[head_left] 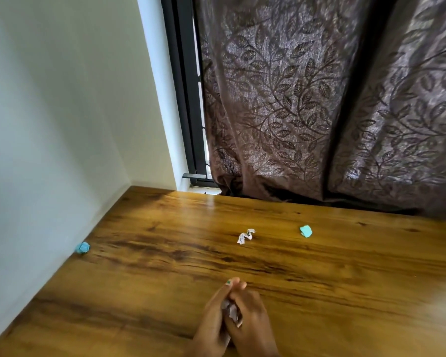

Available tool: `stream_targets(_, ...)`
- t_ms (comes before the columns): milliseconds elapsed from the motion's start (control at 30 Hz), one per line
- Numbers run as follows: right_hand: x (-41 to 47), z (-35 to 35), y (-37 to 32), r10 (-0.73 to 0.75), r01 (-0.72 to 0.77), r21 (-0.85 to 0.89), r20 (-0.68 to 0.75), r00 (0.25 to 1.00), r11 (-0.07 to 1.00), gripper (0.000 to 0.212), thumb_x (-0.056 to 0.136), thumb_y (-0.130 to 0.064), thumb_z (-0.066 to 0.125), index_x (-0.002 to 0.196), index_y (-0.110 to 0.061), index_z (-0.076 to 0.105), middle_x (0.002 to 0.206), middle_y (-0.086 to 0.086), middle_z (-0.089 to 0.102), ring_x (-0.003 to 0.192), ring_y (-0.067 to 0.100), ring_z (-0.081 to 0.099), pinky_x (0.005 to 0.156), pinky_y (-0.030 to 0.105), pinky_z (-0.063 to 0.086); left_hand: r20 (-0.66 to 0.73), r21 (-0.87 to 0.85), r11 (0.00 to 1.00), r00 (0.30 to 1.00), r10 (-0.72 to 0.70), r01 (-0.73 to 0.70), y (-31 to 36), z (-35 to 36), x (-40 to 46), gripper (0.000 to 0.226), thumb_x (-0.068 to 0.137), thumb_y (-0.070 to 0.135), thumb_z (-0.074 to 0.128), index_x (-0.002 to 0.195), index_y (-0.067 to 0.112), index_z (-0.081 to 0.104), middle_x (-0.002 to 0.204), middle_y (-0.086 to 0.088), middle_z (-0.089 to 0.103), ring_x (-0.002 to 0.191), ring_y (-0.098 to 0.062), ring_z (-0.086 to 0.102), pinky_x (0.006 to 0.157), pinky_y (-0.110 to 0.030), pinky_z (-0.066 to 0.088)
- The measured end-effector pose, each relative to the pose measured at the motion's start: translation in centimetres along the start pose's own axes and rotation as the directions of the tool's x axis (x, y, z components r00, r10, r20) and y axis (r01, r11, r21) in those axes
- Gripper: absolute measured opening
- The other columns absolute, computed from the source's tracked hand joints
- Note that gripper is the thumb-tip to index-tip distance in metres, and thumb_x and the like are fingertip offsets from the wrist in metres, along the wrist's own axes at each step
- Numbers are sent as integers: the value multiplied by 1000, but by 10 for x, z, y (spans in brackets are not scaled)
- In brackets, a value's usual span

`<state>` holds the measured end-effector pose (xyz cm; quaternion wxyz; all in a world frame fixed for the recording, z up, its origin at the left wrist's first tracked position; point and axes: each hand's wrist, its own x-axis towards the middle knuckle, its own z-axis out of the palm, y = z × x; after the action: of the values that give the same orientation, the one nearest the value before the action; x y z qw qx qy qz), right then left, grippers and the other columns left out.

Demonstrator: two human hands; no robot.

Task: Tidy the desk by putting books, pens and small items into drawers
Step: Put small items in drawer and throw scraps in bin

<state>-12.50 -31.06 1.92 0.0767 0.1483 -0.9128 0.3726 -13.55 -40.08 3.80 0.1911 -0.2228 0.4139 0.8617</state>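
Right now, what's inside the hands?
A crumpled grey-white paper, pinched between the left hand and the right hand. Most of it is hidden by fingers.

Single view, head-mounted, wide-angle. The camera looks forward and steeply down across the wooden table [319, 292], whose far edge meets a patterned curtain [307, 99] hanging straight ahead. A white wall [49, 112] closes the left side of the frame, meeting the table along a slanted line. The two hands enter at the bottom edge, close beneath the lens: left hand [211, 323], right hand [252, 323]. Straight lines bow toward the frame margins. No second view is provided.
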Motion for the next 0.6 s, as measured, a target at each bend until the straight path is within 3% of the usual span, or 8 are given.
stream_targets(67, 3, -9, 6, 0, 10, -84, 118, 993, 996, 53, 73, -58, 35, 117, -36, 54, 122, -25, 49, 104, -4, 26, 83, 9, 21, 42, -98, 994, 998, -51, 55, -2, -9, 5, 30, 93, 16, 50, 118, 4, 60, 108, -14, 69, 90, -23, 68, 67, -33, 58)
stream_targets(133, 8, -21, 14, 47, -32, -86, 179, 983, 996, 59, 73, -70, 29, 116, -39, 54, 117, -34, 38, 108, -8, 18, 89, 13, 16, 72, -168, 982, 995, -70, 81, -1, -14, 8, 38, 79, 10, 62, 116, 2, 61, 100, -19, 70, 80, -29, 71, 65, -37, 59)
stream_targets(200, 19, -34, 21, 115, -108, -58, 120, 986, 992, 73, 66, -84, 22, 113, -41, 57, 112, -36, 35, 112, -7, 19, 90, 21, 19, 103, -216, 969, 990, -101, 121, 1, -13, 11, 38, 67, 5, 73, 104, -2, 66, 82, -21, 71, 60, -31, 69, 49, -38, 58)
stream_targets(267, 36, -53, 29, 154, -154, 1, 44, 987, 988, 81, 60, -91, 19, 108, -42, 60, 111, -34, 35, 114, -4, 23, 93, 29, 21, 121, -300, 939, 983, -138, 169, 4, -13, 12, 16, 87, 7, 56, 95, -2, 67, 74, -18, 70, 51, -30, 66, 42, -34, 55)
stream_targets(333, 57, -72, 39, 184, -184, 26, -10, 983, 983, 68, 65, -82, 27, 105, -39, 60, 113, -26, 41, 115, 0, 27, 95, 31, 21, 116, -348, 907, 971, -208, 236, 6, -18, 18, 32, 96, 17, 42, 90, 0, 68, 76, -17, 71, 54, -32, 67, 41, -33, 53)
stream_targets(467, 96, -95, 66, 192, -202, -62, -140, 971, 977, 58, 71, -67, 33, 105, -30, 62, 117, -11, 49, 116, 8, 35, 91, 31, 22, 179, -331, 891, 948, -263, 310, 5, -31, 17, 39, 83, 29, 48, 89, 3, 76, 89, -16, 73, 72, -34, 71, 52, -40, 57)
stream_targets(600, 125, -111, 112, 334, -365, -299, -153, 930, 882, 45, 90, -33, 51, 134, -26, 45, 147, 2, 32, 133, 26, 26, 104, 46, 27, 253, -316, 881, 926, -280, 353, 5, -36, 16, 39, 74, 27, 70, 106, 4, 71, 99, -18, 71, 83, -39, 70, 67, -51, 56)
